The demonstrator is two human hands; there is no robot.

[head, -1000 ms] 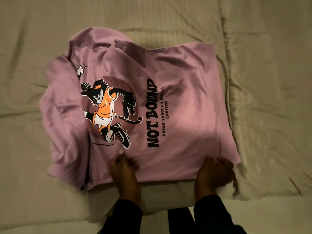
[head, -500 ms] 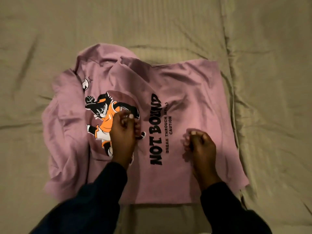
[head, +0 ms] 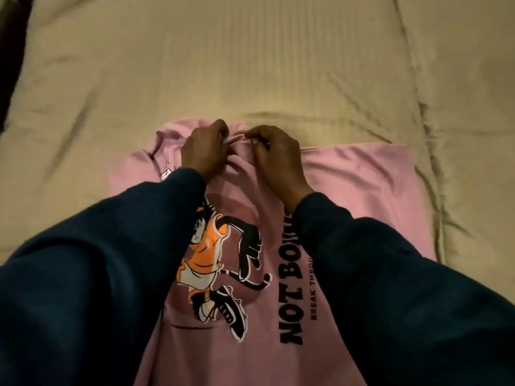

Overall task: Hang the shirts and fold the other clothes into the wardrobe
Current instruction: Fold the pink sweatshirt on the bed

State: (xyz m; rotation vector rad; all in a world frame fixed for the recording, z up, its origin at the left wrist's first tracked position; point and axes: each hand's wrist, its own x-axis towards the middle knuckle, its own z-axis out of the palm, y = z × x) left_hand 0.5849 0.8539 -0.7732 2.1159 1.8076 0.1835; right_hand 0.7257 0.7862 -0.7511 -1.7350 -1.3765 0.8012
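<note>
Both hands work at the far edge of a pink T-shirt [head: 348, 185] that lies spread on a bed [head: 250, 65]. The left hand [head: 204, 147] sits on the bunched fabric near the shirt's upper left, its fingers curled down into the cloth so that a fold of pink gathers under the knuckles. The right hand [head: 276, 154] is just beside it, fingers bent and pinching a raised ridge of the same fabric between fingertips and thumb. The two hands nearly touch, with only a narrow crease of shirt between them. Dark navy sleeves [head: 97, 274] cover both arms down to the wrists and fill much of the lower part of the view, hiding the sides of the shirt beneath them.

The shirt lies printed side up, turned sideways to the viewer. Its print shows a cartoon cat [head: 214, 263] in an orange jersey and dark sneakers, set on a darker mauve disc. To the right of the figure runs bold black lettering [head: 291, 305] reading "NOT BOU", the rest covered by the right sleeve, with a smaller line beside it beginning "BREAK THR". The right part of the shirt lies flat and smooth, its far edge straight; the left part is rumpled and humped where the hands hold it.

The bed is covered with a beige sheet marked by faint stripes and several long wrinkles.
</note>
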